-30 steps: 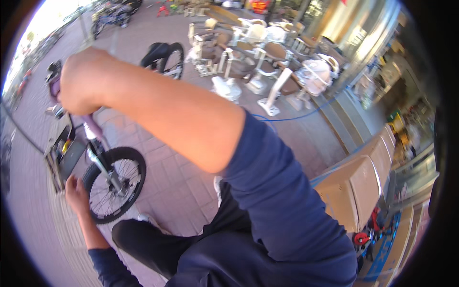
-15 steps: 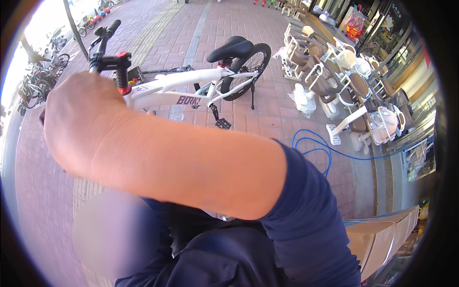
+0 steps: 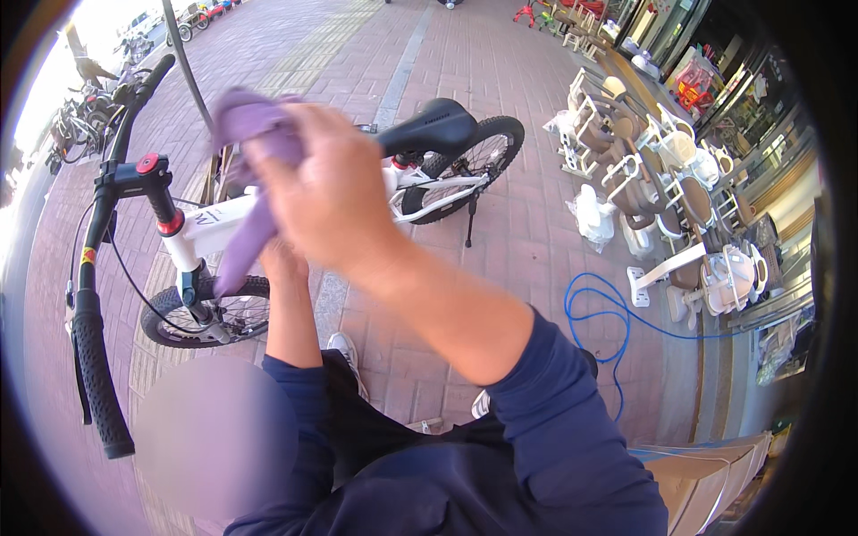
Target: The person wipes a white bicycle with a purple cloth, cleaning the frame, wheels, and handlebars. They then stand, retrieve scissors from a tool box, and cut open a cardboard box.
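A bicycle with a white frame (image 3: pixel 214 223) stands before me, its black handlebar (image 3: pixel 86 295) at the left and its black saddle (image 3: pixel 433 128) farther right. My right hand (image 3: pixel 335 192), slightly blurred, is closed on a purple cloth (image 3: pixel 248 239) above the frame. The cloth's loose end hangs past the white tube. Lower down, my left hand (image 3: pixel 284 259) is close to the frame; its fingers are hidden behind the cloth and the right hand. Beneath the frame's head, part of the front wheel (image 3: pixel 241 313) shows. A kickstand (image 3: pixel 471 221) reaches down beside the rear wheel (image 3: pixel 500 161).
Brown and white chairs (image 3: pixel 626 170) are crowded along the shopfront at right. A blue hose (image 3: pixel 572 308) coils over the brick paving. At lower right lies a cardboard box (image 3: pixel 697 473). A thin pole (image 3: pixel 183 62) rises beyond the handlebar, with parked bicycles (image 3: pixel 85 125) farther left.
My right hand has moved from the handlebar area rightward to above the frame, and the purple cloth now shows in it. My left hand has come into sight. The handlebar appears turned.
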